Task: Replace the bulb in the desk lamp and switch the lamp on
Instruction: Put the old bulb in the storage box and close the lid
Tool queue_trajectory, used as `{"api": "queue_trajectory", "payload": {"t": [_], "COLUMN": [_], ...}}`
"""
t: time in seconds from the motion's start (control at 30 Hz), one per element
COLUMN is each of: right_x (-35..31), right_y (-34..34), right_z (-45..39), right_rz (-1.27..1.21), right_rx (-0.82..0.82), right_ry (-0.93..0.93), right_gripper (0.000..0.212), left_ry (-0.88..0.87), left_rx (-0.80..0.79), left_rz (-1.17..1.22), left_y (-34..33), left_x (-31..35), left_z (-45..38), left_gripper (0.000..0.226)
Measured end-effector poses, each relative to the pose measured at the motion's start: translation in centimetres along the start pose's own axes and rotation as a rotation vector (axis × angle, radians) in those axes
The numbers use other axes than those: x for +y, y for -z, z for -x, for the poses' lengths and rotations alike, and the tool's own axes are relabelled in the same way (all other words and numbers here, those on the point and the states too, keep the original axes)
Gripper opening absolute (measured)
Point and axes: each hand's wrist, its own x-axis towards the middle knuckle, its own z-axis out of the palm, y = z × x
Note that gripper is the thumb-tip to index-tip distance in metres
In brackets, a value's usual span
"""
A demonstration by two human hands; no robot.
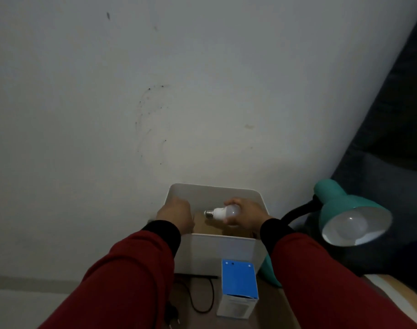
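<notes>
My right hand (247,216) holds a white bulb (222,213) sideways over the open white bin (217,250), its metal screw base pointing left. My left hand (176,216) grips the bin's left rim. The teal desk lamp (345,210) stands to the right on a black gooseneck, its shade tilted toward me. A white bulb (352,225) sits inside the shade, unlit. A blue and white bulb box (238,290) stands upright in front of the bin.
A black cable (202,298) with a plug loops on the brown surface below the bin. A pale wall rises behind. Dark upholstery (392,138) fills the right side, close behind the lamp.
</notes>
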Motion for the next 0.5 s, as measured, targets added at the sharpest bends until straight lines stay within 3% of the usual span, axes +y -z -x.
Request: {"api": "queue_trajectory", "payload": {"t": [0.33,0.5], "right_x": [1.0,0.4], "right_y": [-1.7,-0.8], "right_z": [-1.6,-1.2], "right_rz": [0.135,0.255], "right_rx": [-0.041,-0.091], "right_ry": [0.001,-0.001], "right_gripper": [0.060,0.081], "left_ry": [-0.001,0.000], "left_rx": [-0.011,-0.015], "left_rz": [-0.060,-0.077], "left_y": [-1.0,-0.6], "left_x": [0.2,0.6], "left_z": [-1.5,-1.3], "left_gripper": [0.048,0.046]}}
